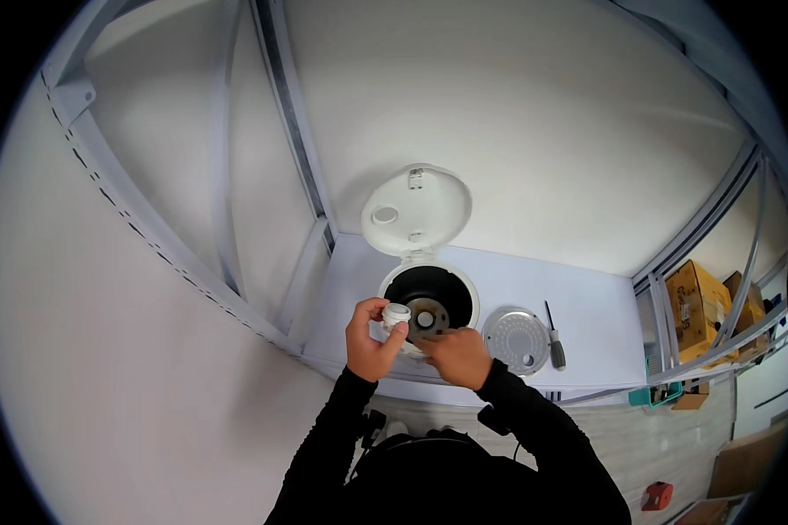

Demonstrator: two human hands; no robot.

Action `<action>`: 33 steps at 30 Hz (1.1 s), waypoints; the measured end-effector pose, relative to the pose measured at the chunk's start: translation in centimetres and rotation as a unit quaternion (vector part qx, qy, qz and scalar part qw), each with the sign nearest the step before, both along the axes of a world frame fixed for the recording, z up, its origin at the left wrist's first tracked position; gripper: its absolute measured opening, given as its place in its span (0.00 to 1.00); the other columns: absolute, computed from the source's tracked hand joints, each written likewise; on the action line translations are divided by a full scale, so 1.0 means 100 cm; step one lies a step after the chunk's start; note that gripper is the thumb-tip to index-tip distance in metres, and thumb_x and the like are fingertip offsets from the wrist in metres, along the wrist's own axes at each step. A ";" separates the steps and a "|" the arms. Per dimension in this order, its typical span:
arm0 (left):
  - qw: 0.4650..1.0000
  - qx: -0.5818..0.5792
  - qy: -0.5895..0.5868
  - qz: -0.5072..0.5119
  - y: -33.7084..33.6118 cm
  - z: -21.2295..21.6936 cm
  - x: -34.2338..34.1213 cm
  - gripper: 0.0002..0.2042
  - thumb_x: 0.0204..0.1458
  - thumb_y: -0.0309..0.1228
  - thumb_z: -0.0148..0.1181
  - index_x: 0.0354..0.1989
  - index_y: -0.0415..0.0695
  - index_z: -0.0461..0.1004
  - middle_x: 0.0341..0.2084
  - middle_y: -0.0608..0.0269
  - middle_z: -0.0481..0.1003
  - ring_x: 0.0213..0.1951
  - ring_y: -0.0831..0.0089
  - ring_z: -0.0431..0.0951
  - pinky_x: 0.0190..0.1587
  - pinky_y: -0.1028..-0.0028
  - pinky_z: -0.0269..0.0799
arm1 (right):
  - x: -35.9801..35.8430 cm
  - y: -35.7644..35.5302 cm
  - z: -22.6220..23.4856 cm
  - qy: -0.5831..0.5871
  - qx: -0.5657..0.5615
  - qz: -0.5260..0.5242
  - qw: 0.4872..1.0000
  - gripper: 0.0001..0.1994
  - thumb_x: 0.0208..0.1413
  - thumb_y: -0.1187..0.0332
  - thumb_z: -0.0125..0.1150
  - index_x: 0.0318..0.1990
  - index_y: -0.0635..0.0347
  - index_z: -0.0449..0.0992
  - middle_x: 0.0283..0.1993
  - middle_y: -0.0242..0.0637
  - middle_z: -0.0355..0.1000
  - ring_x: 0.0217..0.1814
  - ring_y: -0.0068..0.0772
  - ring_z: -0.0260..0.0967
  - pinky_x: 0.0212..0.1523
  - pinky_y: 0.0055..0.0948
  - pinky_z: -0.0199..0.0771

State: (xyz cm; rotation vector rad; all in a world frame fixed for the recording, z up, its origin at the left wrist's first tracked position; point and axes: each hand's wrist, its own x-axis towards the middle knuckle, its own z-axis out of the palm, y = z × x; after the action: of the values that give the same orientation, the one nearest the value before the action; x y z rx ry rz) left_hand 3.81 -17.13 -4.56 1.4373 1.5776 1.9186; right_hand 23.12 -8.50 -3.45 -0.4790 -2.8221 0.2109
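A white rice cooker (474, 292) stands on the table with its lid (429, 206) raised toward the wall. Its dark inside shows a metal heating plate with a pale round centre, and no inner pot is in it. My left hand (372, 343) pinches a small white round steam valve (396, 317) between thumb and fingers, over the cooker's left front rim. At the front rim rests my right hand (460, 354), back of the hand up, index finger stretched leftward over the opening. Its other fingers are partly hidden.
Right of the cooker lies a round perforated metal inner-lid plate (517, 341), beside a screwdriver (556, 348) with a grey handle. Metal frame posts edge the white table (587, 306). Cardboard boxes (699, 311), a teal bin (652, 395) and a red object (657, 496) are at the far right.
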 end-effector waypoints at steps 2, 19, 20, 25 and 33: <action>0.999 0.005 0.041 -0.009 0.000 0.009 0.006 0.20 0.50 0.28 0.72 0.50 0.38 0.72 0.41 0.56 0.79 0.40 0.68 0.78 0.47 0.69 0.74 | 0.020 0.007 0.005 -0.032 0.011 -0.004 0.999 0.18 0.49 0.64 0.71 0.50 0.46 0.82 0.37 0.26 0.82 0.36 0.37 0.79 0.34 0.37 0.78; 0.991 -0.010 0.131 0.022 -0.023 0.027 0.106 0.24 0.47 0.25 0.69 0.56 0.40 0.77 0.43 0.52 0.74 0.42 0.59 0.76 0.48 0.65 0.72 | 0.114 0.104 -0.022 0.118 -0.025 -0.027 0.992 0.20 0.46 0.83 0.62 0.44 0.49 0.87 0.59 0.31 0.78 0.46 0.45 0.72 0.47 0.39 0.77; 0.992 -0.016 0.122 0.032 -0.027 0.025 0.114 0.23 0.47 0.25 0.68 0.55 0.40 0.78 0.43 0.52 0.74 0.42 0.59 0.75 0.48 0.65 0.72 | 0.114 0.107 -0.025 0.122 -0.017 -0.035 0.992 0.20 0.46 0.84 0.61 0.44 0.50 0.86 0.60 0.32 0.77 0.47 0.45 0.72 0.47 0.39 0.78; 0.993 0.008 0.084 0.081 -0.041 0.013 0.126 0.20 0.51 0.27 0.71 0.51 0.40 0.73 0.42 0.57 0.73 0.43 0.68 0.75 0.47 0.69 0.72 | 0.112 0.096 -0.025 0.169 -0.002 -0.102 0.980 0.22 0.47 0.85 0.59 0.49 0.53 0.85 0.58 0.36 0.76 0.51 0.48 0.73 0.48 0.41 0.78; 0.984 0.022 0.001 0.176 -0.049 0.009 0.121 0.16 0.62 0.31 0.64 0.54 0.41 0.69 0.36 0.63 0.72 0.37 0.75 0.73 0.42 0.73 0.71 | 0.111 0.066 0.008 0.248 -0.086 -0.066 0.963 0.14 0.53 0.79 0.61 0.46 0.56 0.82 0.48 0.42 0.75 0.51 0.51 0.73 0.49 0.43 0.77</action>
State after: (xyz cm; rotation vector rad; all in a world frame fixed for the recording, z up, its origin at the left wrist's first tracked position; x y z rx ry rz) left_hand 15.89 -21.98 -3.66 1.2407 1.9075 2.1526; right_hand 34.18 -1.89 -2.65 -0.5599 -2.2836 0.4799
